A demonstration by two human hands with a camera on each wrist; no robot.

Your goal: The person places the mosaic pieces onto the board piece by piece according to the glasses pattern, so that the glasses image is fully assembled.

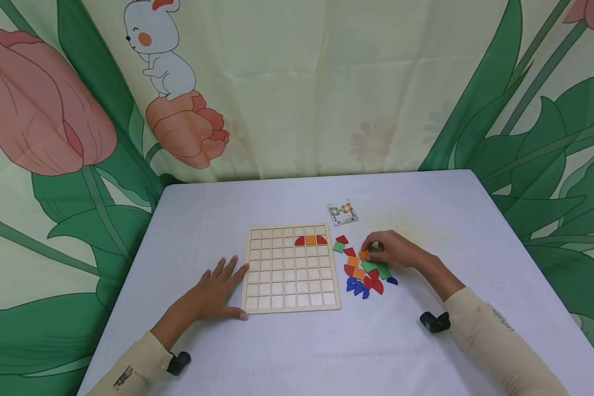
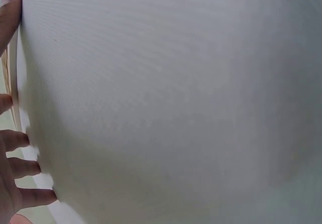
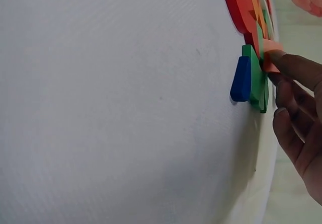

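A wooden grid board (image 1: 278,278) lies flat on the table. Near its upper right corner, an orange square (image 1: 310,240) sits in the grid with a red quarter-round piece on either side. My left hand (image 1: 214,294) rests with fingers spread, thumb and a fingertip touching the board's left edge; in the left wrist view its fingers (image 2: 30,198) are straight. Over the loose pieces right of the board, my right hand (image 1: 395,249) pinches an orange square piece (image 3: 271,55) between thumb and fingers. Green pieces (image 3: 255,80) and a blue piece (image 3: 241,79) lie just beneath it.
Several red, orange and green pieces lie in a pile, with blue quarter-round pieces (image 1: 358,287) at its near side. A small pattern card (image 1: 342,213) lies behind the pile. A white cloth covers the table (image 1: 297,352); a printed curtain (image 1: 297,93) hangs behind.
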